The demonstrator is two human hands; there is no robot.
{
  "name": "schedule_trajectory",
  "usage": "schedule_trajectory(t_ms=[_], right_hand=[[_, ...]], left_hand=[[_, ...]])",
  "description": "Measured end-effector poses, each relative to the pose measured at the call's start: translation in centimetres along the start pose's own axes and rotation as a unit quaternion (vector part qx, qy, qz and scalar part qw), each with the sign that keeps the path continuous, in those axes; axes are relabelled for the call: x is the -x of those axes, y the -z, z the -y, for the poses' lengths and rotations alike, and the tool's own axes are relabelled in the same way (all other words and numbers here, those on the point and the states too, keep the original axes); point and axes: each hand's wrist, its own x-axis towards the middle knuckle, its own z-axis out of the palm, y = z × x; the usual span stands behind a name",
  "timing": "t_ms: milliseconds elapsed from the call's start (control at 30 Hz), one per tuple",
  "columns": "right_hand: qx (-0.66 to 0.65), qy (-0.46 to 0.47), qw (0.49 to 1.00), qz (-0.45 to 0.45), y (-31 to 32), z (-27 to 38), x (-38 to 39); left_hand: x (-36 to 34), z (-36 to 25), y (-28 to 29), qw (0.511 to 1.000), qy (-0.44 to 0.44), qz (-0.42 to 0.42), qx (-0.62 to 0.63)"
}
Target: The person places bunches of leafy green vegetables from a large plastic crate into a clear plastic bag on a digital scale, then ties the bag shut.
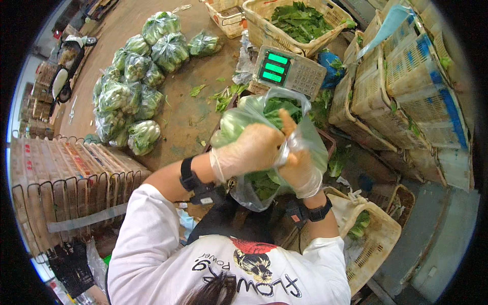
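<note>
A clear plastic bag (pixel 316 147) of leafy greens with pale stalks lies in front of me, its film bunched at the middle. My left hand (pixel 250 147), in a thin translucent glove, is closed on the gathered film. Beside it my right hand (pixel 301 172), gloved the same way, pinches the film too. The two hands nearly touch, and motion blurs the fingers a little. Green leaves (pixel 282 108) show through the bag's far side. Just beyond the bag is a digital scale (pixel 300 76) with lit green displays and a keypad.
Several filled bags of greens (pixel 137 76) are heaped on the floor at far left. A crate of loose leaves (pixel 297 40) stands behind the scale. Stacked crates (pixel 366 96) line the right, with more crates (pixel 76 173) at left. Another crate (pixel 373 234) sits by my right forearm.
</note>
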Motion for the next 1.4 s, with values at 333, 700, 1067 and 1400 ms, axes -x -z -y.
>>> schedule_trajectory(t_ms=[333, 700, 1067, 1400], right_hand=[[0.152, -0.102, 0.856, 0.484, 3.9, 2.6, -2.7], [-0.175, -0.132, 0.972, 0.086, 3.8, 2.4, 2.5], [-0.607, -0.292, 0.683, -0.281, -2.1, -8.0, 21.5], [-0.568, -0.198, 0.739, -0.302, -0.1, -4.9, 17.9]], left_hand=[[3.0, 0.5, -4.2, 0.752, -0.039, 0.319, 0.575], [-5.8, 4.1, -3.3, 0.969, -0.091, -0.208, 0.095], [-10.4, 21.3, -8.8, 0.987, 0.154, 0.034, -0.008], [-12.3, 19.3, -6.2, 0.973, 0.209, -0.007, 0.094]])
